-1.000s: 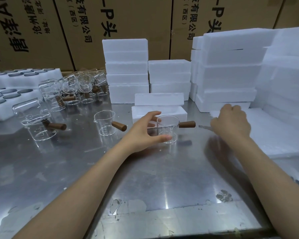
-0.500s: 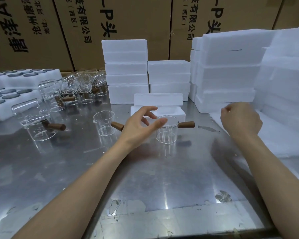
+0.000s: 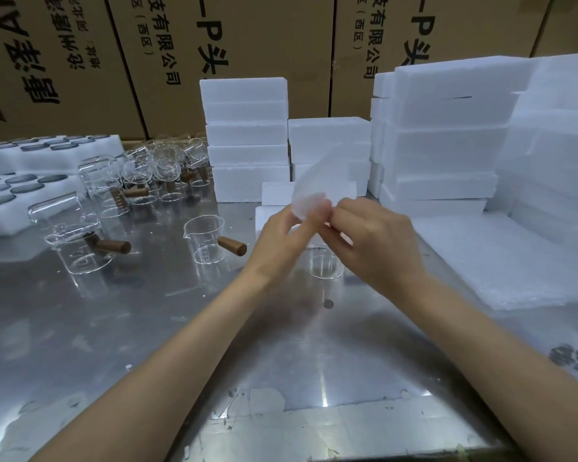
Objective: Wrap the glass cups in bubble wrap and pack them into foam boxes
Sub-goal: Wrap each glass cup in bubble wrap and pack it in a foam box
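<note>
Where the steel table [image 3: 147, 345] runs back to the cardboard cartons [image 3: 264, 35], counted: two glass cups standing apart in front, the cup with the wooden handle [image 3: 207, 240] left of the hands and the near cup [image 3: 324, 266] directly below them, half hidden. Farther left, one cup beside a tipped glass [image 3: 80, 251], then a cluster of cups [image 3: 161, 171] too crowded to count. Behind, stacks of foam boxes [image 3: 247, 141], four in the tallest middle stack, and two foam trays with round holes [image 3: 20, 181] at far left. At right, a pile of bubble wrap sheets [image 3: 501, 261].

Both hands raised together, fingers curled: left hand [image 3: 281, 241] and right hand [image 3: 371, 241] pinching one blurred bubble wrap sheet [image 3: 314, 188] between fingertips, held just above the near cup, not touching it.
</note>
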Demonstrator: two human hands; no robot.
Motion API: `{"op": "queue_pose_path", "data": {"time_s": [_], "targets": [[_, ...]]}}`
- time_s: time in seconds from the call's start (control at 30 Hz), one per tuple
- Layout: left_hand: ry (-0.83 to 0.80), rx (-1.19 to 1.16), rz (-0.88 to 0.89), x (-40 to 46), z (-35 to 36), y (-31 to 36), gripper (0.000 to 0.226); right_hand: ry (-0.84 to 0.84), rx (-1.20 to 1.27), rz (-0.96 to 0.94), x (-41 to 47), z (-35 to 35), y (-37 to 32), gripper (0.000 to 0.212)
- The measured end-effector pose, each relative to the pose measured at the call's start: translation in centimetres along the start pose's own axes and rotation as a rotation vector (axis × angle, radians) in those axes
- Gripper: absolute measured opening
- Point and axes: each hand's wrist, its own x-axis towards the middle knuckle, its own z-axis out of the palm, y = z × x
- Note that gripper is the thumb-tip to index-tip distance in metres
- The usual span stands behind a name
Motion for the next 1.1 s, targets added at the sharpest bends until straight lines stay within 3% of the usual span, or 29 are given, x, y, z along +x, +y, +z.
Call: {"op": "queue_pose_path", "data": {"time_s": [0.07, 0.13, 0.33, 0.4, 0.5, 0.6, 0.67, 0.83, 0.97, 1.03, 1.1], "targets": [[0.064, -0.072, -0.039, 0.2, -0.2, -0.1, 0.030, -0.069, 0.086, 0.084, -0.1, -0.1, -0.1, 0.011], [0.129, -0.129, -0.057, 0.5, -0.3, -0.2, 0.031, -0.116, 0.201, 0.206, -0.3, -0.3, 0.1, 0.018], [0.238, -0.554, -0.187, 1.2, -1.6, 0.1, 0.036, -0.025, 0.352, 0.712, -0.2, -0.4, 2.1, 0.024], [0.272, -0.702, -0.210, 1.4, -2.3, 0.0, 0.036, -0.108, 0.325, 0.933, -0.4, -0.3, 3.1, 0.044], [0.312, -0.875, -0.228, 1.7, -3.2, -0.2, 0.035, -0.284, 0.518, 1.286, -0.4, -0.4, 3.7, 0.059], [0.346, -0.923, -0.262, 1.8, -3.7, -0.8, 0.034, -0.489, 0.674, 1.439, -0.4, -0.5, 3.3, 0.063], [0.364, -0.900, -0.276, 1.8, -3.7, -1.2, 0.034, -0.521, 0.829, 1.496, -0.4, -0.4, 3.1, 0.062], [0.406, -0.719, -0.331, 1.8, -3.7, -1.5, 0.031, -0.295, 1.346, 1.505, -0.3, -0.3, 3.8, 0.030], [0.471, -0.458, -0.354, 1.7, -3.3, -1.3, 0.023, -0.213, 1.389, 1.415, -0.7, -0.2, 4.0, 0.015], [0.522, -0.266, -0.307, 1.7, -3.1, -1.2, 0.036, -0.199, 1.382, 1.368, -0.7, -0.1, 3.8, 0.019], [0.610, 0.063, -0.153, 1.3, -2.8, -1.0, 0.061, -0.158, 1.369, 1.348, -0.6, -0.1, 3.3, 0.020]]}}
